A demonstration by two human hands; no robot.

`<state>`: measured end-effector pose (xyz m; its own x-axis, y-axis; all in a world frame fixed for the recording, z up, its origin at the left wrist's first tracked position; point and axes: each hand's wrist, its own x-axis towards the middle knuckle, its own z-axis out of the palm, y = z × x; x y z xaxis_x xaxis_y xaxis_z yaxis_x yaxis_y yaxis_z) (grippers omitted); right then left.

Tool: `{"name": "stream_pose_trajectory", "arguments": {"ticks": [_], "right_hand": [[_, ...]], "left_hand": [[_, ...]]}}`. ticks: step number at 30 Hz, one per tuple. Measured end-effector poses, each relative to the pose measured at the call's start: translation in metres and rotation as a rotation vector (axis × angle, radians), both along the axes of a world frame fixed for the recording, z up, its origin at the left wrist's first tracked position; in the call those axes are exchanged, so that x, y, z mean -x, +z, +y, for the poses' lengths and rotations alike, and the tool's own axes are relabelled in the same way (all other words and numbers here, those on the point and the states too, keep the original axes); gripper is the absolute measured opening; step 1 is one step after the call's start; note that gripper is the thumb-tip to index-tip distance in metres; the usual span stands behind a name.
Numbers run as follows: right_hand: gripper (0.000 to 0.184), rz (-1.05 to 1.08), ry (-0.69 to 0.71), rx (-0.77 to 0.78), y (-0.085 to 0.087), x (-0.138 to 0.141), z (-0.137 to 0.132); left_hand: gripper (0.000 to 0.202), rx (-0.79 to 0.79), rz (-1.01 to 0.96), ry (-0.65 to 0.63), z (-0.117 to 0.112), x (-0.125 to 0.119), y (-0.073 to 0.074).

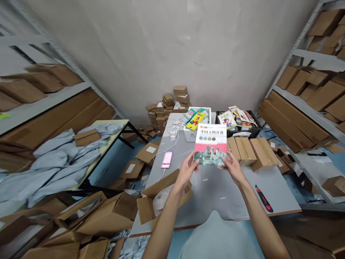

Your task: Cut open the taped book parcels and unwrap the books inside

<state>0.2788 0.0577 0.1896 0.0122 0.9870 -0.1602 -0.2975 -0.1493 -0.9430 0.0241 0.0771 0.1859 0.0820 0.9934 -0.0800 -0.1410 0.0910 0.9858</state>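
- The book (210, 142) is in front of you, over the gray surface (205, 198), with its front cover facing you and its title the right way up.
- Your left hand (186, 169) has the book by its bottom left corner, and your right hand (233, 167) has it by the bottom right corner.
- Both thumbs are on the front; most of your other fingers are hidden behind, so you can't tell how hard they squeeze.
- The book looks thin and light, so two hands should carry it easily.
- It is likely bendy like paper, and the top may flop back if you hold only the bottom.
- The cover looks smooth and may slide a bit; the corners could crease if you pinch hard.
- Good places to hold it are the two sides, about halfway up, with thumbs in front.
- Your bare arms reach forward and lean in toward each other, with your hands level.
- Your left arm passes over the open cardboard box (145, 209); the red and black knife (264, 198) lies just beside your right arm.
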Motion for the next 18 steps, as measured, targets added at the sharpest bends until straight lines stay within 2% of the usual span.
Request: {"name": "stream_pose_trajectory", "arguments": {"ticks": [3, 5, 7, 8, 9, 11, 12, 14, 16, 18], "right_hand": [[0.074, 0.024, 0.027, -0.115, 0.033, 0.010, 0.089], [0.068, 0.035, 0.034, -0.091, 0.047, 0.021, 0.145], [0.058, 0.007, 0.007, 0.040, 0.048, 0.031, 0.182], [0.050, -0.026, -0.010, 0.102, 0.042, 0.035, 0.190], [0.042, -0.053, -0.010, 0.147, 0.033, 0.036, 0.190], [0.025, -0.081, 0.035, 0.194, 0.001, 0.033, 0.169], [0.019, -0.082, 0.102, 0.199, -0.019, 0.029, 0.149], [0.019, -0.093, 0.191, 0.261, -0.064, 0.017, 0.099], [0.025, -0.105, 0.205, 0.373, -0.107, 0.004, 0.045], [0.030, -0.116, 0.208, 0.478, -0.143, -0.009, -0.006]], "left_hand": [[0.070, -0.048, -0.044, 0.075, 0.080, 0.001, 0.027], [0.063, -0.009, -0.091, 0.187, 0.130, 0.003, 0.041], [0.063, 0.055, -0.068, 0.370, 0.160, 0.008, 0.045], [0.065, 0.074, -0.057, 0.420, 0.163, 0.011, 0.043], [0.065, 0.082, -0.035, 0.462, 0.159, 0.015, 0.037], [0.061, 0.059, 0.033, 0.502, 0.127, 0.024, 0.015], [0.057, 0.012, 0.092, 0.489, 0.103, 0.027, 0.000], [0.052, -0.023, 0.189, 0.451, 0.044, 0.030, -0.032], [0.057, 0.019, 0.216, 0.415, -0.015, 0.027, -0.063], [0.065, 0.096, 0.213, 0.401, -0.065, 0.017, -0.087]]}}
